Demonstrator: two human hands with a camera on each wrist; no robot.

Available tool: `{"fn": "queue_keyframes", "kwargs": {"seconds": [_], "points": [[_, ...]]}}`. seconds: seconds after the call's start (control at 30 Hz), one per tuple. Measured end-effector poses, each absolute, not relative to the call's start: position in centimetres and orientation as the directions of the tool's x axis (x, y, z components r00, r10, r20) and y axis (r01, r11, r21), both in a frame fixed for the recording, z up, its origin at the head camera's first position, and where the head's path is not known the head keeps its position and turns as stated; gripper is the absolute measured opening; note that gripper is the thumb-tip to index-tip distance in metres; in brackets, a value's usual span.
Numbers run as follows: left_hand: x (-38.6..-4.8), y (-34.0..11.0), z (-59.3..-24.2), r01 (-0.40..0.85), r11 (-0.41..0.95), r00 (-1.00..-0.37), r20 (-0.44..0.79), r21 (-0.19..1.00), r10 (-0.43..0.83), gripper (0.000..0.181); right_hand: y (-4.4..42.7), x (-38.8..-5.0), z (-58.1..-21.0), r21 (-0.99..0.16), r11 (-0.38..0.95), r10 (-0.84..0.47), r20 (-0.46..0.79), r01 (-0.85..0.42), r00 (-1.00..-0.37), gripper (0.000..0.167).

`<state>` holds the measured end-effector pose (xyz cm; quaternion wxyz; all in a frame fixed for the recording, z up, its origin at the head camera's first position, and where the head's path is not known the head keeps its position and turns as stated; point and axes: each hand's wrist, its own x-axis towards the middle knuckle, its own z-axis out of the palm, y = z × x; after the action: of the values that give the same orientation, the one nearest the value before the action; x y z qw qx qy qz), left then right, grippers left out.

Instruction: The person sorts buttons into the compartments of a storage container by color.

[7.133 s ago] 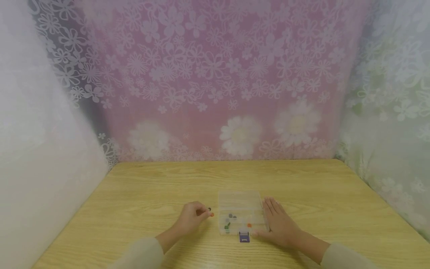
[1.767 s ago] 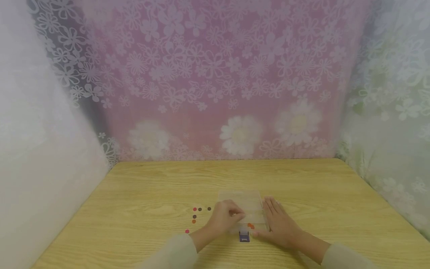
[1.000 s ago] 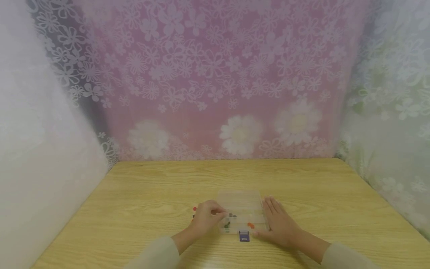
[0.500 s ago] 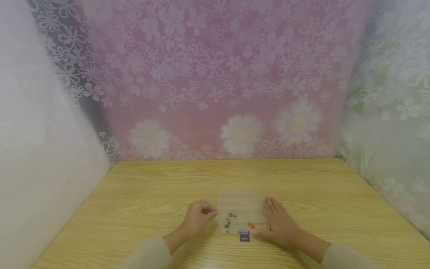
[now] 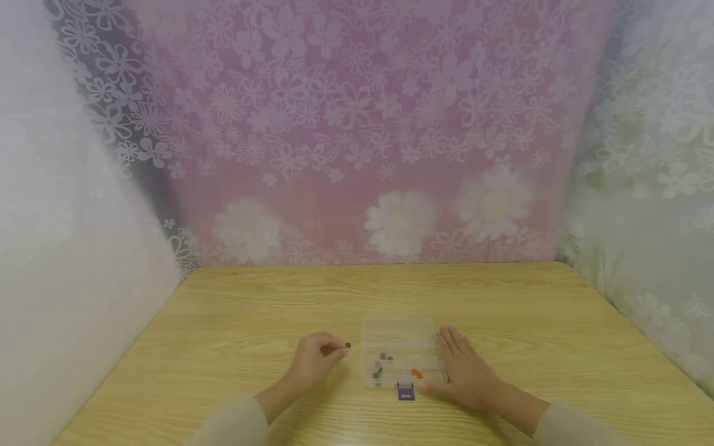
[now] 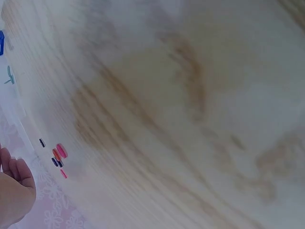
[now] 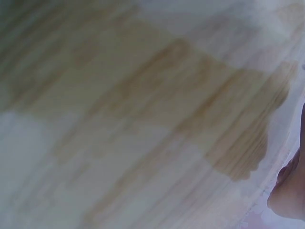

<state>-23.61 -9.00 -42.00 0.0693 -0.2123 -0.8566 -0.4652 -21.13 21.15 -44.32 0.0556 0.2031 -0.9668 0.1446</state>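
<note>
A clear plastic compartment box [image 5: 397,331] sits on the table, its purple latch [image 5: 406,391] hanging at the front. Inside lie dark discs [image 5: 383,357], green pieces [image 5: 377,374] and orange discs [image 5: 416,373]. My right hand [image 5: 468,375] rests flat along the box's right side, fingers straight, thumb by the front corner. Left of the box, my left hand [image 5: 315,360] hovers with loosely curled fingers, thumb and index tips together beside a small dark disc [image 5: 348,345]. In the left wrist view that dark disc [image 6: 42,142] lies apart from the hand [image 6: 16,188]; no held thing shows.
Several more loose discs, including a pink disc [image 6: 62,150] and an orange disc [image 6: 56,154], lie on the wooden table [image 5: 279,297], hidden by my left hand in the head view. A flowered curtain [image 5: 357,142] hangs behind the table.
My left hand has come back from over the box to its left, uncovering the dark disc. Since the oldest frame, another orange disc shows in the box. The right hand has stayed put.
</note>
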Motion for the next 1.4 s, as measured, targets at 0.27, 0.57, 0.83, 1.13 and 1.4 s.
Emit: {"fn": "queue_keyframes", "kwargs": {"seconds": [0.27, 0.57, 0.83, 1.13, 1.4], "points": [[-23.6, -9.8, -42.1, 0.395, 0.506, -0.918, 0.305, 0.767, 0.253, 0.009, 21.2, -21.2, -44.5, -0.249, 0.88, -0.37, 0.173, -0.404, -0.913, 0.104], [-23.3, -10.7, -42.5, 0.345, 0.511, -0.937, 0.255, 0.787, 0.24, 0.01, 21.2, -21.2, -44.5, -0.259, 0.88, -0.365, 0.164, -0.397, -0.916, 0.103], [-23.1, -11.6, -42.9, 0.359, 0.529, -0.931, 0.254, 0.769, 0.264, 0.006, 21.1, -21.1, -44.2, -0.26, 0.883, -0.364, 0.149, -0.392, -0.919, 0.105], [-23.4, -12.5, -43.3, 0.345, 0.567, -0.932, 0.206, 0.748, 0.297, 0.005, 21.1, -21.0, -44.1, -0.275, 0.878, -0.365, 0.148, -0.392, -0.919, 0.104], [-23.6, -12.7, -43.6, 0.334, 0.579, -0.936, 0.188, 0.744, 0.299, 0.004, 21.0, -21.1, -44.1, -0.244, 0.882, -0.372, 0.164, -0.403, -0.914, 0.104]]}}
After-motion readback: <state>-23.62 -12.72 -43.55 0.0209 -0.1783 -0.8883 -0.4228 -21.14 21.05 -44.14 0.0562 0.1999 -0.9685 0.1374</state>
